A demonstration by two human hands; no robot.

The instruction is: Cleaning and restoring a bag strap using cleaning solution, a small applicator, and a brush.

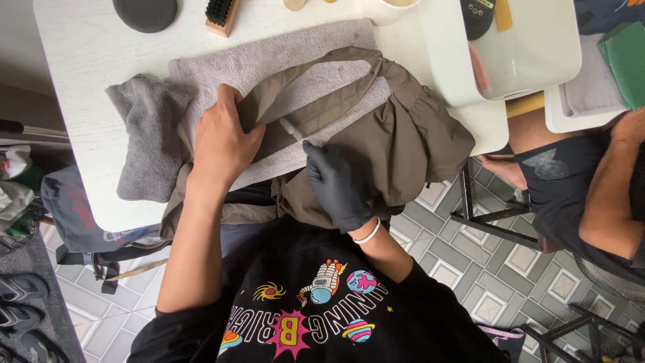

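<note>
The left hand (pixel 222 144) lies flat, fingers spread and closed on nothing, pressing down a strap of the olive-brown bag (pixel 396 144) so the fabric stays taut and does not slide. The bag lies on a grey towel (pixel 151 131) spread over the white tabletop (pixel 80 54), which likely keeps the surface beneath dry. The right hand (pixel 339 185), in a black glove, has its fingers curled around a small clear-handled brush (pixel 293 130) whose tip touches the strap just beside the left hand. A wooden brush (pixel 220 17) and a white tub (pixel 517 54) stand at the far edge, within reach. Another person's arm (pixel 615 185) shows at the right.
</note>
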